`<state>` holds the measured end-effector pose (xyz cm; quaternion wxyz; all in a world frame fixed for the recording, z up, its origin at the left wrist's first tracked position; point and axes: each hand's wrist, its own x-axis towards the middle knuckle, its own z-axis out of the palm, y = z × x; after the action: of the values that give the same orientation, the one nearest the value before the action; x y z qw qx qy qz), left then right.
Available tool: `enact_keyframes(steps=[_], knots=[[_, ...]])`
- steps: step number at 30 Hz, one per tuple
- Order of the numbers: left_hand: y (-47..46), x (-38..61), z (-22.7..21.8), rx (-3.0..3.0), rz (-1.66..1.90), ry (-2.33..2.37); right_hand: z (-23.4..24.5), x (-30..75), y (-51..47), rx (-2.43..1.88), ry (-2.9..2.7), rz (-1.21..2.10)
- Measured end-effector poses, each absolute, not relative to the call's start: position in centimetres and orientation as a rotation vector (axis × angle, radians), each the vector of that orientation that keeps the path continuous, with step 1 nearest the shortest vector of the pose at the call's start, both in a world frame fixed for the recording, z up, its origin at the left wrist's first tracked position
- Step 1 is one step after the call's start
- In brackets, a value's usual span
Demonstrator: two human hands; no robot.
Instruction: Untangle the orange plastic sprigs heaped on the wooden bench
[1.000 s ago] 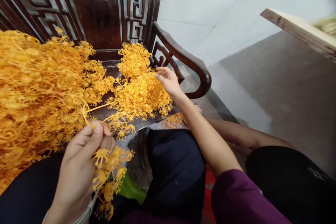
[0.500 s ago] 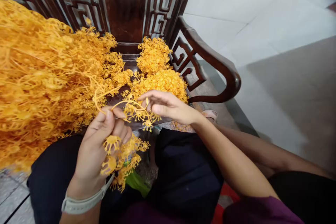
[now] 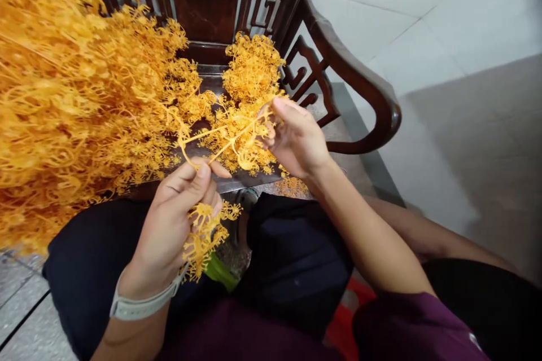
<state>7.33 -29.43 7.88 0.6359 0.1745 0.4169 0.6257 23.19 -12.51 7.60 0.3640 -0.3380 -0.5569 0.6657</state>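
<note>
While the left hand (image 3: 173, 223) pinches the orange sprig (image 3: 232, 140) between thumb and forefinger, the right hand (image 3: 298, 138) has thumb and fingers closed about its upper end. Sprig spans between them near bench seat's front edge (image 3: 239, 183). Orange heap (image 3: 84, 101) at left, armrest (image 3: 364, 87) at right; open room over lap (image 3: 292, 248).

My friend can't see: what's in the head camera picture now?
A person's left hand pinches a yellow sprig, while the right hand is farther along it. A big heap and a smaller heap of similar sprigs lie on a dark carved wooden bench.
</note>
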Motion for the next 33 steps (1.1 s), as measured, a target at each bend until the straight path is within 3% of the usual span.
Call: enact_keyframes(steps=[8,14,24,28,33], knots=[[-28.7,9.2,5.9,0.882,1.363,1.332,5.4,20.7,-11.5,-1.04,-1.331,1.532],[-30.3,9.7,7.0,1.009,1.298,1.329,4.2,22.3,-6.5,-1.127,-1.151,1.418],[-30.2,7.7,6.5,0.752,1.542,1.316,3.3,24.6,-5.7,-1.183,-1.467,1.269],[-29.9,7.5,7.2,0.576,1.562,1.204,1.8,26.1,-3.9,-1.294,-1.259,1.383],[-29.5,7.1,7.9,0.43,1.55,1.062,1.0,27.8,-2.4,-1.128,-1.274,1.426]])
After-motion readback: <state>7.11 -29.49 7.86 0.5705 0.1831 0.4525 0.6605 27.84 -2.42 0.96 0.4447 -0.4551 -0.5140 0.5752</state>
